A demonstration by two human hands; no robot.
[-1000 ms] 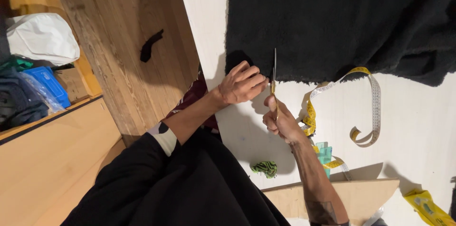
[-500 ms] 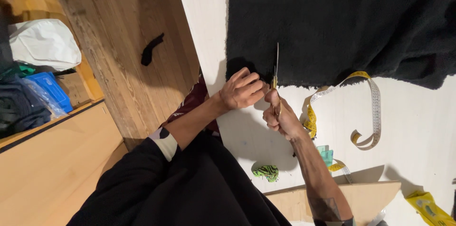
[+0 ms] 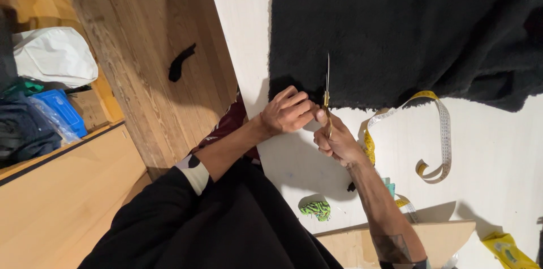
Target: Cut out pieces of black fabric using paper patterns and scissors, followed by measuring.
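While the black fabric [image 3: 396, 26] lies spread on the white surface [image 3: 492, 150], its near edge is pinched by the curled fingers of the left hand [image 3: 287, 112]. One pair of scissors [image 3: 327, 91] is gripped in the closed right hand [image 3: 335, 140], blades pointing into the cloth just beyond both hands. One yellow tape measure [image 3: 438, 133] is looped beside them.

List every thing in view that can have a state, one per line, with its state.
Scissors: blades shut or nearly so, pointing into the fabric edge, held in the right hand.
Black fabric: spread flat on the white table, near edge pinched by the left hand.
Yellow tape measure: unrolled, lying in a loose loop.
Blue bin: open, on the floor.
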